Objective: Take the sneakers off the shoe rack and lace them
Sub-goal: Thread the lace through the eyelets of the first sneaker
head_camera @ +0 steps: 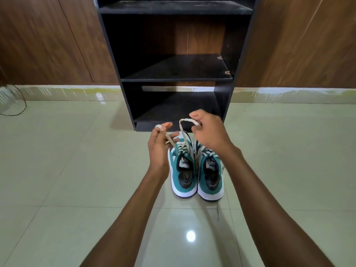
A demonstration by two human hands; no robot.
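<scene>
Two teal-and-white sneakers stand side by side on the tiled floor, heels toward me: the left sneaker [183, 174] and the right sneaker [211, 178]. A cream lace [183, 132] rises from the left sneaker's eyelets. My left hand [160, 145] pinches one end of that lace beside the shoe. My right hand [209, 130] holds the other end as a loop above the sneakers' toes, partly hiding the right sneaker's front. The black shoe rack [176, 79] stands right behind, its shelves bare.
Wood-panelled wall [48, 41] runs behind the rack on both sides. A dark cable [23, 105] lies on the floor at the far left. Glossy beige floor tiles [77, 170] spread around the shoes. A thin dark string trails on the floor by the right sneaker's heel.
</scene>
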